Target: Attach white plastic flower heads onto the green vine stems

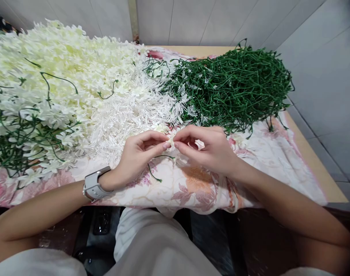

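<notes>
My left hand (140, 151) and my right hand (208, 147) meet at the middle of the table, fingertips pinched together on a small white artificial flower (171, 141). A thin green stem (156, 168) hangs from under my left fingers and curls down onto the floral cloth (192, 184). I wear a white watch (94, 185) on my left wrist. Both hands hover just above the cloth near the table's front edge.
A big heap of cream artificial flowers (57, 76) fills the left, with white plastic pieces (134, 111) spreading toward the middle. A pile of green stems (235, 86) lies at the back right. More green stems (17, 142) tangle at the far left. A tiled wall (321, 76) runs along the right.
</notes>
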A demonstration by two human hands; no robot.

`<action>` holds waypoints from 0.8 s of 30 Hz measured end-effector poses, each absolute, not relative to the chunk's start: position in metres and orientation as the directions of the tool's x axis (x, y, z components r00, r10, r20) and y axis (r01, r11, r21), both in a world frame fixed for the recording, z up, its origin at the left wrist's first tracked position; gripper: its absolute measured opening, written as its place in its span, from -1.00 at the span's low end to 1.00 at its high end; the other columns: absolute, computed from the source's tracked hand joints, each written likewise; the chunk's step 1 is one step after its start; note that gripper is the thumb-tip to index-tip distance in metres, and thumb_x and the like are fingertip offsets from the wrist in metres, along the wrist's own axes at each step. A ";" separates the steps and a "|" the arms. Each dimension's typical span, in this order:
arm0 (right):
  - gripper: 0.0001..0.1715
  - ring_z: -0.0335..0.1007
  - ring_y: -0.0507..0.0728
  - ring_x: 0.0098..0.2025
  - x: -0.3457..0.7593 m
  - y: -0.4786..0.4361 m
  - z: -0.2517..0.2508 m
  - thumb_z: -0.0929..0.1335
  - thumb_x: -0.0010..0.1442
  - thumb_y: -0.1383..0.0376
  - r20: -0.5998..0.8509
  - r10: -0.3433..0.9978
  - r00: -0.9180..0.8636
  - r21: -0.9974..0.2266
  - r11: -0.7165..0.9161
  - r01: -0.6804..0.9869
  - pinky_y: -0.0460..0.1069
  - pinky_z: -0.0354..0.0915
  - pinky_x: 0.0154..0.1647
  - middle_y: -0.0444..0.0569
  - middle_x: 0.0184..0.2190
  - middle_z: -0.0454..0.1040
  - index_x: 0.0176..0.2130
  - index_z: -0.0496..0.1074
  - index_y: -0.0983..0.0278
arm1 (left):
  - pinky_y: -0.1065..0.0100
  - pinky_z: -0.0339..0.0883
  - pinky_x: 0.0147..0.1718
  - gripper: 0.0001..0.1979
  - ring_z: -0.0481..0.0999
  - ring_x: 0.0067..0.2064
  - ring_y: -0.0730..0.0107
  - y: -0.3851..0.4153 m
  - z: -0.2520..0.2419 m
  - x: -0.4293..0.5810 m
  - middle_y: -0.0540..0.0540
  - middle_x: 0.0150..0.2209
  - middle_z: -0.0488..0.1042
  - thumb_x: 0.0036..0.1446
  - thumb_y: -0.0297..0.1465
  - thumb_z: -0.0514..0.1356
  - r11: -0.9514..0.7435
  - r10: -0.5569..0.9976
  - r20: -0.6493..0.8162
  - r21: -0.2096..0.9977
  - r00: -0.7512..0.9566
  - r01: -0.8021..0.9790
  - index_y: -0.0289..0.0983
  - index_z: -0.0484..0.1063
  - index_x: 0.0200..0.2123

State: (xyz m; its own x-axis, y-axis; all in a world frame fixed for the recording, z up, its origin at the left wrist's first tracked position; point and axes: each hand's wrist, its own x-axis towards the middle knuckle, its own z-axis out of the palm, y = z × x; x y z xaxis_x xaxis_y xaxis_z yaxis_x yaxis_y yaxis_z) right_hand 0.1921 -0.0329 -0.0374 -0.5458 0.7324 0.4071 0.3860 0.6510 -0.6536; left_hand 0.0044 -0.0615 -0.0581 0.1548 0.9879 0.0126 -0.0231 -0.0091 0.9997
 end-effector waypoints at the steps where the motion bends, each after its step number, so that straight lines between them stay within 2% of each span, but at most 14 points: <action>1: -0.93 0.21 -0.09 -0.57 0.192 -0.033 -0.037 0.34 0.13 0.44 0.402 0.738 -0.542 -0.665 0.642 0.381 -0.16 0.14 -0.53 -0.19 -0.56 0.41 -0.38 0.41 0.30 | 0.43 0.43 -0.23 -0.84 0.54 -0.25 0.42 -0.062 -0.058 0.004 -0.05 -0.29 0.56 0.01 -0.33 0.33 -0.010 0.989 0.013 1.000 0.150 -0.023 -0.27 0.52 -0.32; 6: -0.95 0.24 -0.07 -0.53 0.191 -0.032 -0.037 0.34 0.14 0.41 0.407 0.762 -0.504 -0.677 0.622 0.393 -0.14 0.16 -0.51 -0.13 -0.47 0.47 -0.36 0.42 0.31 | 0.46 0.42 -0.24 -0.86 0.53 -0.27 0.45 -0.061 -0.058 0.004 -0.03 -0.31 0.55 0.01 -0.36 0.33 -0.024 0.992 0.027 0.999 0.123 -0.033 -0.27 0.51 -0.34; 10: -0.93 0.24 -0.07 -0.53 0.190 -0.033 -0.038 0.33 0.13 0.44 0.401 0.747 -0.530 -0.672 0.633 0.385 -0.14 0.16 -0.50 -0.15 -0.51 0.44 -0.38 0.42 0.31 | 0.45 0.42 -0.22 -0.86 0.53 -0.25 0.44 -0.062 -0.060 0.005 -0.05 -0.29 0.55 0.02 -0.37 0.32 -0.027 0.986 0.032 0.999 0.161 -0.033 -0.27 0.50 -0.32; 14: -0.93 0.25 -0.08 -0.53 0.189 -0.032 -0.038 0.34 0.10 0.45 0.353 0.775 -0.524 -0.728 0.580 0.367 -0.15 0.17 -0.50 -0.15 -0.51 0.44 -0.38 0.43 0.32 | 0.42 0.41 -0.18 -0.82 0.53 -0.21 0.42 -0.063 -0.058 0.005 -0.05 -0.25 0.53 0.02 -0.37 0.32 -0.032 0.982 0.037 0.999 0.185 -0.032 -0.26 0.47 -0.26; 17: -0.96 0.27 -0.06 -0.52 0.191 -0.029 -0.038 0.35 0.11 0.41 0.293 0.827 -0.480 -0.814 0.479 0.329 -0.14 0.20 -0.52 -0.14 -0.51 0.45 -0.38 0.43 0.30 | 0.35 0.38 -0.15 -0.79 0.50 -0.17 0.36 -0.060 -0.046 -0.001 -0.06 -0.20 0.50 0.07 -0.36 0.27 -0.174 0.977 0.165 0.983 0.138 0.060 -0.21 0.43 -0.18; 18: -0.97 0.29 -0.05 -0.51 0.192 -0.027 -0.037 0.36 0.10 0.40 0.275 0.846 -0.456 -0.850 0.436 0.296 -0.13 0.22 -0.52 -0.14 -0.50 0.45 -0.38 0.43 0.29 | 0.33 0.36 -0.14 -0.83 0.48 -0.17 0.35 -0.059 -0.040 -0.004 -0.06 -0.21 0.49 0.09 -0.37 0.24 -0.261 0.955 0.237 0.956 0.177 0.132 -0.21 0.44 -0.20; 20: -0.98 0.32 -0.04 -0.49 0.194 -0.023 -0.037 0.39 0.08 0.37 0.226 0.880 -0.418 -0.920 0.334 0.207 -0.12 0.26 -0.50 -0.14 -0.49 0.45 -0.40 0.43 0.28 | 0.30 0.31 -0.13 -0.94 0.46 -0.20 0.32 -0.056 -0.027 -0.011 -0.06 -0.29 0.49 0.10 -0.38 0.21 -0.447 0.839 0.286 0.847 0.462 0.288 -0.21 0.46 -0.32; 22: -0.95 0.32 -0.04 -0.52 0.196 -0.020 -0.039 0.41 0.05 0.35 0.169 0.893 -0.416 -0.968 0.230 0.099 -0.12 0.27 -0.52 -0.15 -0.52 0.44 -0.41 0.42 0.28 | 0.29 0.27 -0.16 -0.94 0.44 -0.25 0.30 -0.053 -0.018 -0.016 -0.06 -0.35 0.48 0.06 -0.38 0.23 -0.594 0.622 0.124 0.719 0.773 0.362 -0.23 0.46 -0.36; 24: -0.92 0.29 -0.06 -0.56 0.198 -0.017 -0.041 0.42 0.04 0.34 0.125 0.895 -0.429 -0.990 0.144 0.012 -0.13 0.25 -0.56 -0.16 -0.55 0.41 -0.40 0.42 0.29 | 0.29 0.25 -0.21 -0.88 0.43 -0.26 0.28 -0.052 -0.015 -0.019 -0.09 -0.32 0.47 0.04 -0.40 0.22 -0.683 0.467 -0.059 0.610 0.883 0.402 -0.25 0.45 -0.29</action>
State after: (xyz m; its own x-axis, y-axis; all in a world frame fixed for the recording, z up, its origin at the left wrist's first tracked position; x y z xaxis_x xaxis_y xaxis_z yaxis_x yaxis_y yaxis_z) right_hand 0.1976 -0.0167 -0.0405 -0.4288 0.8947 0.1249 0.0119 0.1438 -0.9895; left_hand -0.0195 -0.0524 -0.0153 0.8825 0.4665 -0.0590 0.4018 -0.6830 0.6100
